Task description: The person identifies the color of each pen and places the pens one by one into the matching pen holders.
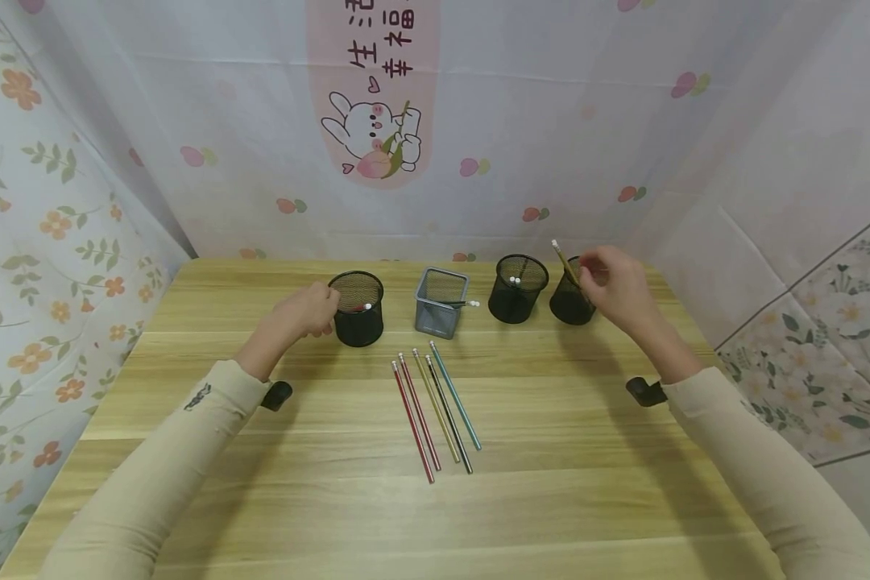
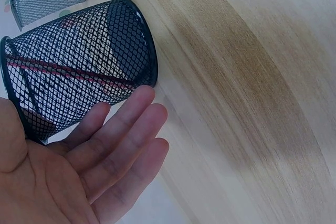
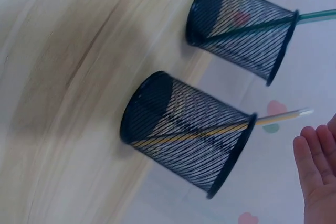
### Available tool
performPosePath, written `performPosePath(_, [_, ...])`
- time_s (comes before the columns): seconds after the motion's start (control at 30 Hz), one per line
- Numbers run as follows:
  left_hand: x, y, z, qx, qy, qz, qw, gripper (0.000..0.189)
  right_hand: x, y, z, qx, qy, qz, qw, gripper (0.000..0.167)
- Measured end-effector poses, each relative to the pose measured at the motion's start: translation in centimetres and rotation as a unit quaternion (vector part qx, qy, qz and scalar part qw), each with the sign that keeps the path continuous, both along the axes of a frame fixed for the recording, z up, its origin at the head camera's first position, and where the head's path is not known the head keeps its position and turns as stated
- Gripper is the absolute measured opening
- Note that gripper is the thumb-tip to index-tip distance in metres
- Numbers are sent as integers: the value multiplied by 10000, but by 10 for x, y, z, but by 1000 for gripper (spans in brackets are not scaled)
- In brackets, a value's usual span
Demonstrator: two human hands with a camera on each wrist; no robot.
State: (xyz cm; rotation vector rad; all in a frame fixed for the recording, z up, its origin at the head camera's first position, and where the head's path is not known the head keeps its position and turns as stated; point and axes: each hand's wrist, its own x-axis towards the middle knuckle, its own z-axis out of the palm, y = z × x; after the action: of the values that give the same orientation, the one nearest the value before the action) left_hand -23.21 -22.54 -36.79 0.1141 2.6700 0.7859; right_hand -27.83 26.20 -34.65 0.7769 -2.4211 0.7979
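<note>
My left hand (image 1: pixel 306 310) is beside a round black mesh pencil cup (image 1: pixel 358 329). In the left wrist view its relaxed fingers (image 2: pixel 123 150) lie alongside the mesh, and a red pencil (image 2: pixel 68 71) leans inside. Far to the right, my right hand (image 1: pixel 615 282) is by the rim of another black mesh cup (image 1: pixel 571 308). A gold pencil (image 3: pixel 210 130) slants in that cup, its white eraser end sticking out. In the right wrist view the straight fingers (image 3: pixel 308 163) are just apart from that end.
Between these cups stand a grey square mesh holder (image 1: pixel 437 321) with dark pencils and a third black cup (image 1: pixel 513 306) with green pencils (image 3: pixel 252 29). Several pencils, red (image 1: pixel 413 423), gold (image 1: pixel 437 407), black (image 1: pixel 449 415) and blue (image 1: pixel 455 395), lie mid-table. A patterned curtain (image 1: pixel 522 121) hangs behind.
</note>
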Motion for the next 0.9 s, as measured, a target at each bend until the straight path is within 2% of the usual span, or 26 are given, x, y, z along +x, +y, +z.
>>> performPosePath(0.27, [0, 1, 0, 21, -21, 6, 10000, 53, 13, -14, 4, 0, 178, 218, 9996, 13])
performPosePath(0.47, [2, 1, 1, 26, -43, 19, 10000, 54, 22, -23, 4, -106, 33, 465, 9989, 14])
performPosePath(0.9, [1, 1, 2, -7, -95, -20, 10000, 54, 41, -37, 4, -20, -167, 610, 9980, 14])
